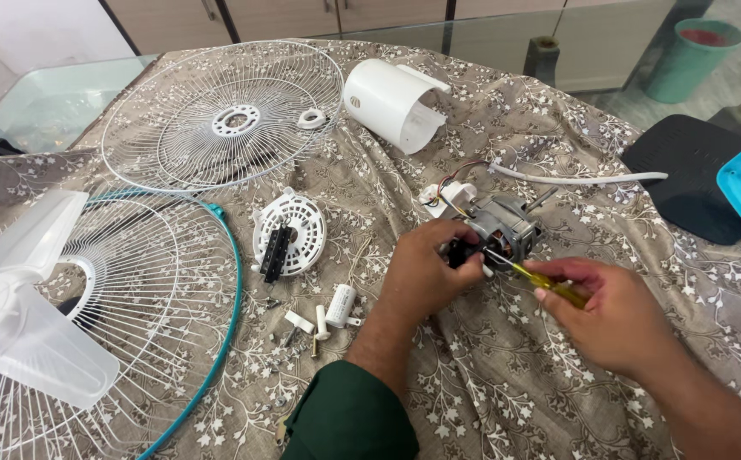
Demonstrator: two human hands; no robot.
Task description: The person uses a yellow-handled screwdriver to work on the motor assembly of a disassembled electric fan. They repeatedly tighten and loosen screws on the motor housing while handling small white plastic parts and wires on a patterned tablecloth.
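Note:
A grey fan motor (501, 223) with coloured wires lies on the patterned cloth near the middle. My left hand (426, 271) grips its near end, fingers wrapped over a black part. In my right hand (609, 317) is a screwdriver with a yellow handle (549, 284), its thin shaft pointing left into the motor's side. A white cord (575, 178) runs from the motor toward the right.
A white rear grille (221, 115) lies at the back left, a white motor cover (392, 102) beside it. A teal-rimmed grille (179, 290) with a translucent blade (21, 324) is at the left. A round vented plate (290, 232), capacitor (339, 305) and small screws lie nearby.

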